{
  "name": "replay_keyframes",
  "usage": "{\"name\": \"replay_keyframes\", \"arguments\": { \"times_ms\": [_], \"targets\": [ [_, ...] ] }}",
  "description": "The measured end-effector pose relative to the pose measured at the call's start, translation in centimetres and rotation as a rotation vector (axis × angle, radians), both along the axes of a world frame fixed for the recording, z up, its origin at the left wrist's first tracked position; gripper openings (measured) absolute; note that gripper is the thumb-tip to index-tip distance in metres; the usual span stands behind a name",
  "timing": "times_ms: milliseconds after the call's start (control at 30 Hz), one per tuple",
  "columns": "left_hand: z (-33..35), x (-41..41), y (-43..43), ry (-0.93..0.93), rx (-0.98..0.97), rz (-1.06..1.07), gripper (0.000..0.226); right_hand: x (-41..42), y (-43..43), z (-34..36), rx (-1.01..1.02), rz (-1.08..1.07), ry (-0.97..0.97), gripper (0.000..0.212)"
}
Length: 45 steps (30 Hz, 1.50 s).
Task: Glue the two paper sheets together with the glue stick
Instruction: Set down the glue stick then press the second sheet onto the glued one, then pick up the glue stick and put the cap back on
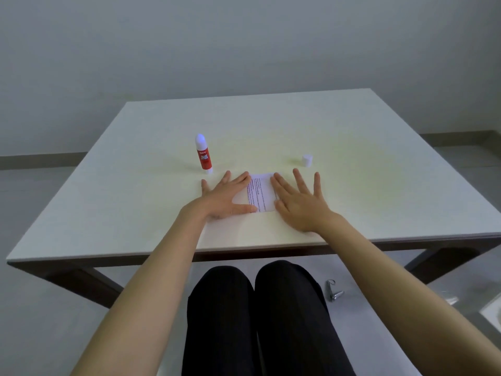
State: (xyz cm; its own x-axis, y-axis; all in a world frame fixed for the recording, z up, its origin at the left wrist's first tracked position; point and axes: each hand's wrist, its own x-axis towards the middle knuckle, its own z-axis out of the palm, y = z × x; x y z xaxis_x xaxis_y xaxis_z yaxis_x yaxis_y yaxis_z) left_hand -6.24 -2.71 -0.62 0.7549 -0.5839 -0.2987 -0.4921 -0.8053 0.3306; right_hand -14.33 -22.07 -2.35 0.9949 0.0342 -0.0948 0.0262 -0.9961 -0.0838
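Note:
A small white paper sheet with printed text lies flat on the white table. My left hand presses flat on its left part, fingers spread. My right hand lies flat on its right edge, fingers apart. Whether a second sheet lies beneath cannot be told. The red-and-white glue stick stands upright and uncapped just beyond my left hand. Its white cap rests on the table beyond my right hand.
The table's front edge runs just below my wrists, with my knees in dark trousers under it. A small metal clip-like object lies on the floor to the right. A grey wall stands behind the table.

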Motion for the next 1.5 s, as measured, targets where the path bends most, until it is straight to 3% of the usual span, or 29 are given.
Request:
{"name": "replay_keyframes", "arguments": {
  "times_ms": [67,167,200,267,367,467,567,633,700,800,900,1000,1100,1167,1200,1233,1300,1367,1400,1433,1500],
  "targets": [
    [-0.5,-0.4,0.4,0.025,-0.185,0.061,0.082,-0.3,0.3,-0.3,0.022,0.005,-0.005,0.058],
    [-0.7,-0.8,1.3,-0.013,-0.769,0.337,0.054,-0.5,0.7,-0.5,0.032,0.013,-0.025,0.058],
    [-0.6,-0.8,1.6,-0.095,-0.951,0.465,0.042,-0.5,1.0,-0.5,0.027,0.017,-0.035,0.058],
    [-0.1,-0.5,2.4,-0.321,-1.112,0.698,0.027,-0.8,1.7,-0.5,0.021,0.013,-0.056,0.058],
    [0.6,1.2,3.3,-0.487,-1.065,0.860,0.044,-1.1,2.3,-0.5,0.029,-0.007,-0.076,0.058],
    [0.9,2.9,3.2,-0.289,-0.989,0.810,0.059,-1.3,2.4,-0.2,0.087,-0.037,-0.111,0.058],
    [0.5,3.6,2.4,-0.292,-0.916,0.753,0.017,-1.4,2.3,0.1,0.201,-0.074,-0.154,0.059],
    [0.3,3.8,2.0,-0.289,-0.944,0.779,0.009,-1.4,2.6,0.5,0.305,-0.083,-0.215,0.058],
    [0.3,3.8,1.9,-0.261,-0.949,0.812,0.018,-1.4,3.3,1.1,0.492,-0.074,-0.313,0.057],
    [0.9,3.1,1.9,-0.186,-1.016,0.833,0.028,-0.8,4.7,2.4,0.999,-0.163,-0.387,0.044],
    [2.2,1.6,1.4,0.068,-1.285,0.741,0.016,0.6,6.1,4.3,1.573,-0.409,-0.119,0.036],
    [3.3,-0.1,0.8,0.335,-1.429,0.557,0.011,1.6,6.6,5.8,1.876,-0.544,0.368,0.061],
    [4.3,-1.1,0.9,0.398,-1.430,0.497,0.013,1.8,6.8,6.0,1.968,-0.456,0.488,0.055],
    [4.8,-1.6,0.9,0.392,-1.438,0.505,0.013,1.5,7.2,6.0,2.071,-0.405,0.392,0.040],
    [5.0,-1.8,0.8,0.382,-1.437,0.516,0.013,1.3,7.4,5.6,2.043,-0.354,0.231,0.032],
    [5.1,-1.9,0.6,0.380,-1.442,0.530,0.013,1.0,7.8,5.2,1.909,-0.294,-0.010,0.023],
    [5.5,-2.4,0.0,0.396,-1.466,0.546,0.014,0.4,8.2,4.2,1.375,-0.206,-0.494,0.016],
    [5.7,-2.7,-0.5,0.382,-1.474,0.526,0.015,0.2,7.9,3.6,1.017,-0.153,-0.727,0.022],
    [5.8,-2.9,-0.5,0.368,-1.473,0.516,0.016,0.1,7.7,3.5,0.990,-0.162,-0.742,0.021],
    [5.9,-3.0,-0.5,0.356,-1.475,0.511,0.016,0.1,7.3,3.7,1.100,-0.200,-0.657,0.023],
    [6.0,-3.0,-0.3,0.334,-1.473,0.505,0.014,0.1,6.7,5.1,1.620,-0.307,-0.199,0.048]
  ]
}}
